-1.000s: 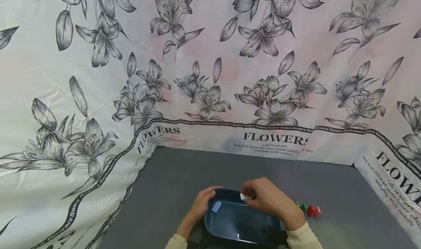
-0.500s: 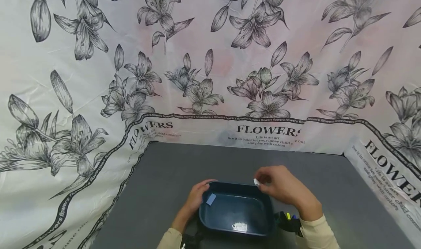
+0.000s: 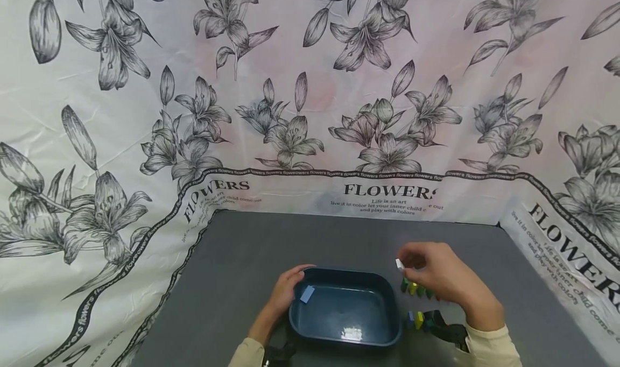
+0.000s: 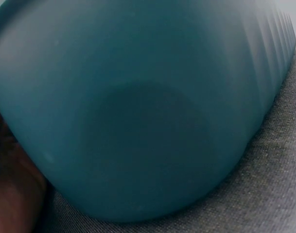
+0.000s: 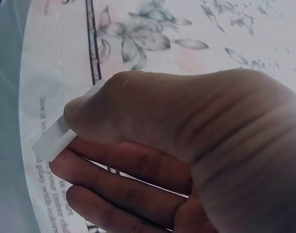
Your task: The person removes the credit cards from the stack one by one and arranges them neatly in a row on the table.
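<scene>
A dark blue rectangular tray [image 3: 349,316] stands on the grey table, and a light blue block [image 3: 307,294] lies inside near its left wall. My left hand [image 3: 283,291] grips the tray at its back left corner. Seen from the left wrist, the tray's rounded outer side [image 4: 148,121] fills most of the view, with part of the hand at the left edge. Thumb and fingertips of my right hand [image 3: 438,267] pinch a small flat white block [image 5: 54,138] beyond the tray's right rim. In the right wrist view the other fingers lie below the thumb.
Small green and yellow blocks [image 3: 413,288] stand in a row under the right hand. Nearer, blue, yellow and green blocks [image 3: 418,319] stand right of the tray, partly hidden by the black wrist camera [image 3: 450,332]. A flower-printed cloth [image 3: 310,195] borders the table.
My right hand has carried the white block from over the tray to the right, past its rim. The left hand stays on the tray. The head view has shifted, uncovering blocks at right.
</scene>
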Demonstrator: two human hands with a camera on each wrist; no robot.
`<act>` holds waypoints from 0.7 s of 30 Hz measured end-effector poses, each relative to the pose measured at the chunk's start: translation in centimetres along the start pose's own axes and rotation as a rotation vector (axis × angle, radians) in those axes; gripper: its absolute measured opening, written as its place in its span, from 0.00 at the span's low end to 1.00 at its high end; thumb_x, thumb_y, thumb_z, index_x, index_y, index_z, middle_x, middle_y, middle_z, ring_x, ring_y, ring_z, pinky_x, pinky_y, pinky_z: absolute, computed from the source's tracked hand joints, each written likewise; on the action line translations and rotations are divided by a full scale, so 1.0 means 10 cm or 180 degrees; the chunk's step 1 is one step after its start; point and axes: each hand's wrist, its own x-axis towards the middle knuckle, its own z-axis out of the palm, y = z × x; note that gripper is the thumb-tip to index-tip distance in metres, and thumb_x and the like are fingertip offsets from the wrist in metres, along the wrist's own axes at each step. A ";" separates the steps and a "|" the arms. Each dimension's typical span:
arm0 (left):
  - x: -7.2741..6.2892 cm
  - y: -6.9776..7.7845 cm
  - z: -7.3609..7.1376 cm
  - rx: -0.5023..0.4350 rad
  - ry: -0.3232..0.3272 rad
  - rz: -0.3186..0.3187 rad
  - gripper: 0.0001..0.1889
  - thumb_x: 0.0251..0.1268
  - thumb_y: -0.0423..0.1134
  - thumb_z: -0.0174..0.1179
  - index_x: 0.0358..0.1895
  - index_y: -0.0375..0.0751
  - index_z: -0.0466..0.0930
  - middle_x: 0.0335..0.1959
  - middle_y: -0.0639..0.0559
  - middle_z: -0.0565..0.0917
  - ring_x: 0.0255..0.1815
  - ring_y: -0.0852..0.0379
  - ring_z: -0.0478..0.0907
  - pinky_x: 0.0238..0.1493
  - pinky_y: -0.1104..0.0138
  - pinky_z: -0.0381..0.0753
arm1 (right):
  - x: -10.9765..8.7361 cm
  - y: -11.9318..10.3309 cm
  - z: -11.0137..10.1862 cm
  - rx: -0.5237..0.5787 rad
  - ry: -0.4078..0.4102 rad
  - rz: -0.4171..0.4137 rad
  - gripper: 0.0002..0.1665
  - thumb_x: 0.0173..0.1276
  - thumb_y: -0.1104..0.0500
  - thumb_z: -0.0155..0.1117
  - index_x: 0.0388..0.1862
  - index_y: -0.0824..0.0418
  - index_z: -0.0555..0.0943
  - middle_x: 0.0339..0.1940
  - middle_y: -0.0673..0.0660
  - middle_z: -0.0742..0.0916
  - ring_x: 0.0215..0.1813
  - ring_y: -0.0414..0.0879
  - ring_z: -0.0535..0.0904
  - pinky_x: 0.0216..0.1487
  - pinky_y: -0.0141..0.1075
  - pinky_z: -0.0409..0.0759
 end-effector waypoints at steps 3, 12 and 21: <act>-0.01 0.01 0.00 0.0059 0.0035 -0.0018 0.23 0.90 0.35 0.41 0.71 0.25 0.78 0.69 0.27 0.83 0.72 0.30 0.78 0.73 0.62 0.78 | -0.05 0.06 -0.05 -0.0043 0.0010 0.0091 0.12 0.71 0.58 0.78 0.51 0.53 0.89 0.46 0.45 0.93 0.47 0.42 0.89 0.45 0.40 0.88; -0.01 0.01 0.02 0.0057 0.0067 -0.0082 0.23 0.90 0.35 0.41 0.72 0.26 0.79 0.69 0.29 0.83 0.72 0.33 0.79 0.73 0.61 0.78 | -0.22 0.27 -0.15 -0.0073 0.0019 0.0365 0.14 0.71 0.57 0.77 0.54 0.55 0.88 0.49 0.50 0.93 0.49 0.46 0.90 0.47 0.42 0.89; -0.01 0.02 0.01 -0.0030 0.0030 -0.0134 0.24 0.90 0.37 0.42 0.72 0.27 0.78 0.70 0.30 0.83 0.72 0.36 0.80 0.71 0.64 0.78 | -0.42 0.50 -0.18 -0.0132 0.0069 0.0450 0.14 0.70 0.57 0.78 0.52 0.56 0.88 0.47 0.49 0.93 0.45 0.40 0.90 0.44 0.35 0.87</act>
